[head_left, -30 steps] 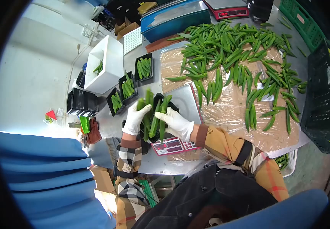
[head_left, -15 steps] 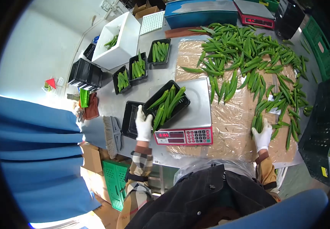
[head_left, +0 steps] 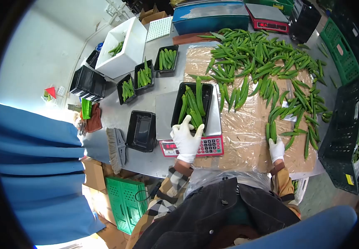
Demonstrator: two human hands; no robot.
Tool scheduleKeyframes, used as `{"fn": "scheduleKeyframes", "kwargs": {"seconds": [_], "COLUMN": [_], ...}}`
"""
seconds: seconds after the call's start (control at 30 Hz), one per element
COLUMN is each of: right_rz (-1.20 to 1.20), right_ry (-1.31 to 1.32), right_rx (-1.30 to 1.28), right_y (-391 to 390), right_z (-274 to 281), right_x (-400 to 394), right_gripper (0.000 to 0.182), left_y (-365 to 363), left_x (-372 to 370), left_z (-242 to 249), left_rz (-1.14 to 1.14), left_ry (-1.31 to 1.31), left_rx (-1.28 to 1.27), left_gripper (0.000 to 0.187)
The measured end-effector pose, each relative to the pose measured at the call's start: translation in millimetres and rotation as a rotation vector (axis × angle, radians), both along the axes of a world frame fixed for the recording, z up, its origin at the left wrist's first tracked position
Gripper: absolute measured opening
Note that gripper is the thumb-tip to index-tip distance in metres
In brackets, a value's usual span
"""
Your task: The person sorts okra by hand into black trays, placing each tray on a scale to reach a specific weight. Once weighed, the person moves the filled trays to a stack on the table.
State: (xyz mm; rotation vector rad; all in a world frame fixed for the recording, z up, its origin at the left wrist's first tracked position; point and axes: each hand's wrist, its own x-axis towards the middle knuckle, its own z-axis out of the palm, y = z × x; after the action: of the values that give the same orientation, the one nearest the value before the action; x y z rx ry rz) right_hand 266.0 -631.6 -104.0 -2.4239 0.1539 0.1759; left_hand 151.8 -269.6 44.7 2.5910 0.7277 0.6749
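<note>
A black tray [head_left: 207, 99] with several okra pods [head_left: 193, 103] in it stands on the red-fronted scale [head_left: 164, 120]. My left hand [head_left: 186, 139], in a white glove, reaches over the tray's near end, its fingers apart and touching the lower okra; whether it grips any is unclear. On the right, my right hand [head_left: 276, 148], also gloved, has its fingers closed on the lower ends of okra pods [head_left: 271, 130] at the near edge of the loose pile [head_left: 262, 54]. An empty black tray [head_left: 141, 130] lies left of the scale.
Three filled black trays [head_left: 166, 58] stand behind the scale at left, beside a white foam box [head_left: 123, 50]. A brush [head_left: 115, 149] lies at the table's left edge. Dark crates [head_left: 341, 141] stand at right, and a second scale [head_left: 266, 18] at the back.
The okra-filled tray has turned straighter and moved right on the scale. My left hand has moved from the tray's left side to its near end. The view has shifted slightly.
</note>
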Motion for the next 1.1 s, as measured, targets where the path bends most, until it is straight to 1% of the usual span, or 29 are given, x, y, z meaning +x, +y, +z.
{"fn": "scheduleKeyframes", "kwargs": {"seconds": [0.07,0.1,0.13,0.17,0.2,0.23,0.27,0.3,0.37,0.4,0.43,0.47,0.5,0.53,0.57,0.6,0.63,0.67,0.7,0.73,0.77,0.8,0.83,0.87,0.9,0.93,0.97,1.07,1.1], "right_rz": [0.008,0.000,-0.006,-0.008,0.045,0.101,0.151,0.199,0.234,0.312,0.369,0.423,0.452,0.530,0.603,0.647,0.666,0.689,0.715,0.630,0.540,0.542,0.410,0.374,0.397,0.342,0.287,0.166,0.158], "right_ry": [-0.021,-0.003,0.015,0.035,0.036,-0.028,-0.091,-0.151,0.169,0.191,0.269,0.350,0.489,0.285,0.080,0.261,0.239,0.220,0.205,0.509,0.615,0.664,0.637,0.564,0.553,0.590,0.622,0.643,0.639], "right_rx": [-0.038,0.052,0.140,0.228,0.287,0.357,0.428,0.497,0.673,0.711,0.776,0.836,0.922,0.909,0.888,0.721,0.734,0.745,0.754,0.872,0.931,0.870,0.945,0.878,0.805,0.734,0.663,0.724,0.707], "right_y": [-1,-5,-11,-16,-3,12,29,46,86,110,134,159,180,201,219,216,216,212,205,192,178,163,148,130,109,92,79,52,52], "right_z": [10,6,3,-1,38,64,83,101,136,145,157,169,181,166,150,188,178,158,145,149,139,132,112,84,72,64,56,30,27], "right_x": [-3,-3,-4,-2,-6,-9,-12,-16,-20,-20,-19,-19,-21,-28,-32,-32,-33,-35,-35,-34,-35,-33,-41,-47,-49,-54,-58,-65,-65], "right_gripper": [0.041,0.039,0.037,0.035,0.032,0.031,0.030,0.028,0.036,0.039,0.044,0.048,0.055,0.057,0.060,0.061,0.060,0.058,0.057,0.051,0.045,0.044,0.041,0.038,0.035,0.032,0.030,0.025,0.024], "left_y": [4,6,9,12,16,22,26,28,36,40,45,52,56,54,56,57,60,64,68,77,87,93,103,110,115,118,120,128,128], "left_x": [9,13,15,15,13,12,13,14,21,26,29,31,33,34,33,27,21,12,2,-9,-20,-29,-41,-50,-59,-66,-69,-70,-66], "left_z": [-8,-10,-12,-12,-10,-8,-1,12,19,19,13,4,0,6,6,5,4,3,4,-4,-12,-16,-22,-22,-23,-19,-16,-13,-9], "left_rz": [-0.002,-0.006,-0.002,-0.001,0.001,0.000,0.007,0.024,0.050,0.033,0.013,-0.006,-0.026,-0.019,-0.011,-0.002,0.011,0.047,0.083,0.090,0.097,0.145,0.185,0.221,0.261,0.289,0.308,0.319,0.313], "left_ry": [0.057,0.084,0.087,0.072,0.059,0.046,-0.062,-0.110,-0.176,-0.206,-0.187,-0.169,-0.152,-0.133,-0.194,-0.252,-0.309,-0.317,-0.316,-0.362,-0.411,-0.492,-0.488,-0.504,-0.515,-0.502,-0.551,-0.584,-0.590], "left_rx": [0.005,0.007,0.032,-0.034,-0.100,-0.164,-0.115,-0.153,-0.202,-0.187,-0.159,-0.129,-0.098,-0.120,-0.081,-0.043,-0.005,-0.114,-0.147,-0.203,-0.259,-0.380,-0.385,-0.388,-0.391,-0.338,-0.382,-0.368,-0.360], "left_gripper": [0.052,0.052,0.046,0.043,0.041,0.039,0.035,0.035,0.035,0.033,0.032,0.032,0.031,0.027,0.025,0.023,0.022,0.020,0.020,0.020,0.020,0.020,0.019,0.019,0.020,0.019,0.019,0.019,0.019]}}
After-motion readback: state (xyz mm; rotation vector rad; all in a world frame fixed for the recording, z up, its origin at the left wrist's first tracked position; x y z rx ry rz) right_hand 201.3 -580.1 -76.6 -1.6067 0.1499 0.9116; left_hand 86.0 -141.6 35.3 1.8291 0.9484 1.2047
